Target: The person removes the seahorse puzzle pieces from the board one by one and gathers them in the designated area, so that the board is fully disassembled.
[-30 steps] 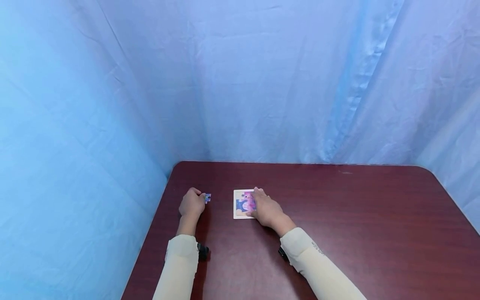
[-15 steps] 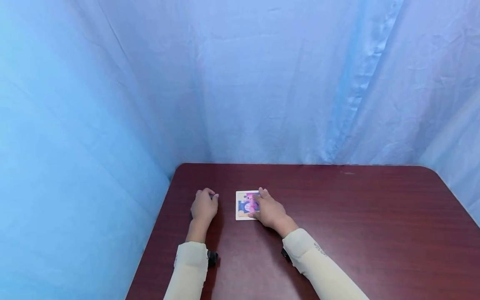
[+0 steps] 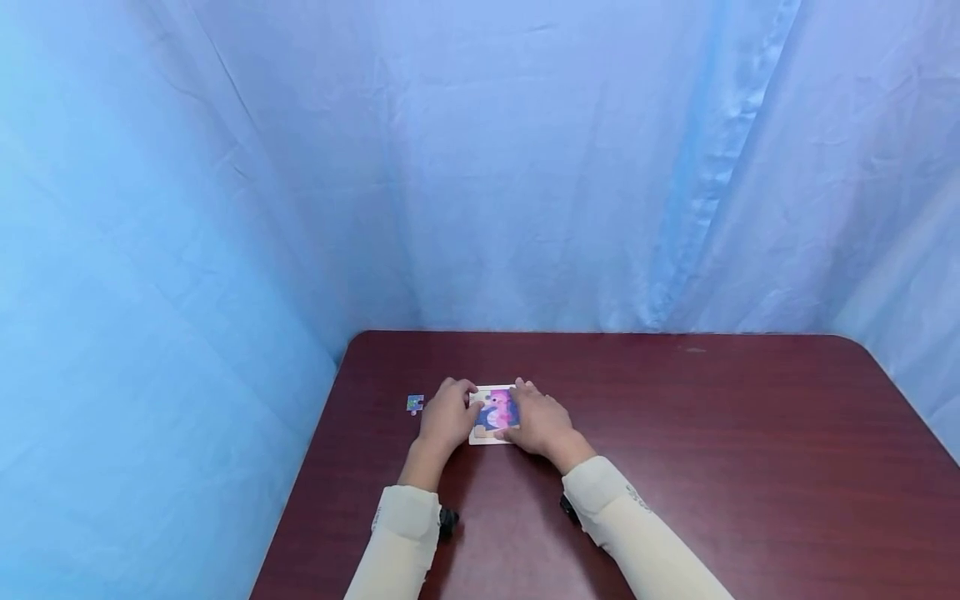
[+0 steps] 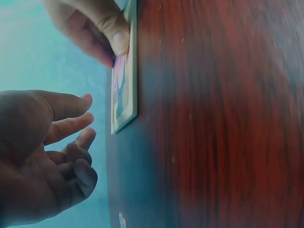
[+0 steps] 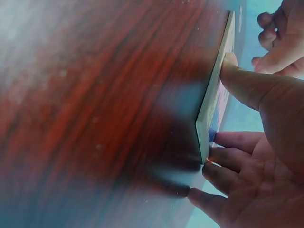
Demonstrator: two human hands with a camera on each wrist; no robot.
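Hands (image 3: 447, 415) (image 3: 541, 422) at puzzle (image 3: 496, 413), sleeves (image 3: 402, 533) head-view only

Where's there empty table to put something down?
The most bare table is right of the right hand and sleeve. Another patch lies between the puzzle and the curtain. It's crowded left of the puzzle, with the left hand and a loose piece.

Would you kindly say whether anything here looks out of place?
Only a loose puzzle piece on the table, left of the framed puzzle, stands out, being separate from it; no spill or damage shows.
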